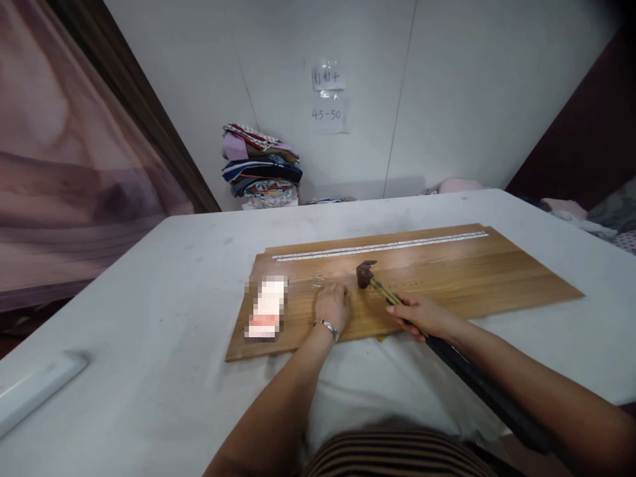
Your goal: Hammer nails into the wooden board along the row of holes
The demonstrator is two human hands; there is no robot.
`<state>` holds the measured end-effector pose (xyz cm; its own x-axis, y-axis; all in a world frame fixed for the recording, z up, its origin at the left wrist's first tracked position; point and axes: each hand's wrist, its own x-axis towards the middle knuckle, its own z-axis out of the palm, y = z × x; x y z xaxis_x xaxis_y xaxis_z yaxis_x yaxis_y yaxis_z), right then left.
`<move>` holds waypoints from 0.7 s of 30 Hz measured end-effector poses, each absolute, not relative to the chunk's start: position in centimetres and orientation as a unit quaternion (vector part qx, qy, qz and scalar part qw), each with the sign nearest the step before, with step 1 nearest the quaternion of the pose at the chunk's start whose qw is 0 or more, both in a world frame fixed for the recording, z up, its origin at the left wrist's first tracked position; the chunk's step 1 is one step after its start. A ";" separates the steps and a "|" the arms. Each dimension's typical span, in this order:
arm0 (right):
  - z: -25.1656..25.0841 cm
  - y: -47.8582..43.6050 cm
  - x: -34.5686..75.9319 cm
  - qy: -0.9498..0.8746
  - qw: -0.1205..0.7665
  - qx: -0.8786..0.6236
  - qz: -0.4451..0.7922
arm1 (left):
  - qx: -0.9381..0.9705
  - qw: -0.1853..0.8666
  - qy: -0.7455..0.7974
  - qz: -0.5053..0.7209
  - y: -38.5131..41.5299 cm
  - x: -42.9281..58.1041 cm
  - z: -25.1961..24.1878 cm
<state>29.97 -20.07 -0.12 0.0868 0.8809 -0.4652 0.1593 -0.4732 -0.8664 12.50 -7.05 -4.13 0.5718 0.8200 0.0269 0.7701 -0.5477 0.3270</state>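
My right hand (416, 315) is wrapped around the handle of a claw hammer (366, 273). The hammer's dark, rusty-looking head is over the middle of a wood-grain board (477, 271), and its long dark handle runs back under my right forearm. My left hand (334, 306) rests low on the board, to the left of the hammer head, with its fingers curled downward; whatever they pinch, if anything, is hidden. A few loose nails (317, 278) lie just beyond the left hand. A row of small dark dots (405, 285) marks the board right of the hammer head.
Two pale measuring strips (382, 247) run along the board's far side. A blurred-out phone-like object (267, 308) lies at its left end. The board is on a white table (149, 318). Folded cloths (263, 165) are stacked by the wall, and a white object (40, 384) is at left.
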 end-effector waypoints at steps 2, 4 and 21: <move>0.0 -20.1 30.0 -0.394 0.325 -0.660 0.552 | 0.876 0.138 0.453 0.091 -7.0 12.5 -4.2; 0.0 -20.1 29.9 -0.393 0.331 -0.657 0.552 | 0.876 0.135 0.453 0.093 -7.0 12.5 -4.4; 0.8 -19.8 29.4 -0.385 0.322 -0.672 0.544 | 0.876 0.144 0.447 0.111 -6.9 12.5 -4.5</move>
